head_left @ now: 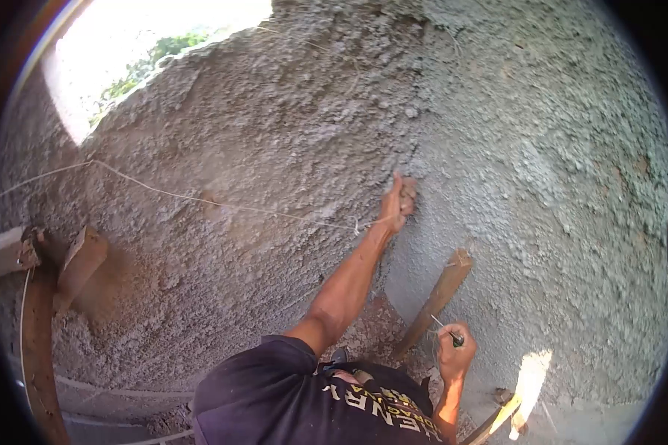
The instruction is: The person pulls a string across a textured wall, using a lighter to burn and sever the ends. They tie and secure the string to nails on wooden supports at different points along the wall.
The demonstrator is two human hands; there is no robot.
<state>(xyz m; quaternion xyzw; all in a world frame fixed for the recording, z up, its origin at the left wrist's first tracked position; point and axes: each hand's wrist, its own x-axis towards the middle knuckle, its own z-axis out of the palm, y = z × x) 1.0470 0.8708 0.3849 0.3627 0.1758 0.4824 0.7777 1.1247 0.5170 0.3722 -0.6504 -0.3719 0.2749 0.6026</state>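
You press a string against a rough wall.
Your left hand (399, 199) is fisted on the string (200, 199) against the wall (274, 111); below it, beside a leaning stake (436, 298), your right hand (454, 352) grips a nail (445, 331).

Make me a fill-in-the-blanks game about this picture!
1. The left hand is pressed against the rough grey ____.
2. A thin ____ runs from that hand across to the left.
3. A wooden ____ leans on the wall near the right hand.
4. The shirt is ____ in colour.

Missing words: wall; string; stick; dark
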